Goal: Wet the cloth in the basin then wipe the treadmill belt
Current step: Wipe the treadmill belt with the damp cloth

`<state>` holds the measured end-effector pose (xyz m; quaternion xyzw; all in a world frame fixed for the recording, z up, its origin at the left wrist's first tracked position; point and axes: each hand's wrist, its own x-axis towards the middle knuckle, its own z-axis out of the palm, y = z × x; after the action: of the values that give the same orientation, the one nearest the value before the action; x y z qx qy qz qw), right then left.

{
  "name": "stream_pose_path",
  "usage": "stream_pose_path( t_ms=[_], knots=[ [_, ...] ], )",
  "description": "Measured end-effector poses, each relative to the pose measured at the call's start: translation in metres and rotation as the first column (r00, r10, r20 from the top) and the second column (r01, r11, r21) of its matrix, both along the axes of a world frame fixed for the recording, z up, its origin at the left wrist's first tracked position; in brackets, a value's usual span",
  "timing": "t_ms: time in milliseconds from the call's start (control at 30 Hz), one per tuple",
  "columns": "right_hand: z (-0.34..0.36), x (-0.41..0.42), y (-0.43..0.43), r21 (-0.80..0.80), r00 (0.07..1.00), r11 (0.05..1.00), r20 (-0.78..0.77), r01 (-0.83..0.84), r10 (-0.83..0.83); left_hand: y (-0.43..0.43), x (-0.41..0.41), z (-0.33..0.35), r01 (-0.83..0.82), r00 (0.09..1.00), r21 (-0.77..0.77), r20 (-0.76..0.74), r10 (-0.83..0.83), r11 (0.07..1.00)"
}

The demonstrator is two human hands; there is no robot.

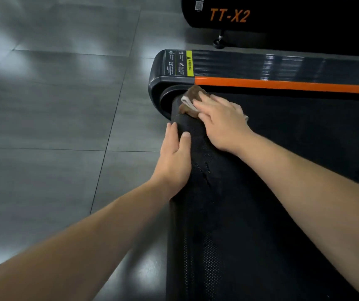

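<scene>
So wiping's underway: right hand (222,122) presses the cloth (192,94) at a corner of the belt (282,148), left hand (174,161) rests alongside, both with fingers (172,135) straight, probably most left

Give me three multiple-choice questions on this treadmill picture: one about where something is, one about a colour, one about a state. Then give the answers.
1. Where is the cloth?
A. in a basin
B. on the end of the belt, under the right hand
C. on a chair

2. What colour is the stripe along the side rail?
A. orange
B. green
C. white

3. How is the left hand?
A. gripping the cloth
B. raised in the air
C. resting with straight fingers on the belt's rounded end

Answers:
1 B, the right hand presses it flat there.
2 A, a bright orange band edges the belt.
3 C, its fingers lie flat on the belt.
</scene>
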<state>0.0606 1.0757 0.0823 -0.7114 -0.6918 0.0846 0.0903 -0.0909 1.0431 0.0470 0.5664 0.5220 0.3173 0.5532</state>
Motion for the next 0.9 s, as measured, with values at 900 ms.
stream_pose_path(
  t_ms=[900],
  knots=[
    [0.005,-0.026,0.020,0.187,0.985,0.979,-0.139,-0.080,0.107,-0.023,-0.016,-0.014,0.031,0.987,-0.037,0.160,-0.025,0.999]
  ],
)
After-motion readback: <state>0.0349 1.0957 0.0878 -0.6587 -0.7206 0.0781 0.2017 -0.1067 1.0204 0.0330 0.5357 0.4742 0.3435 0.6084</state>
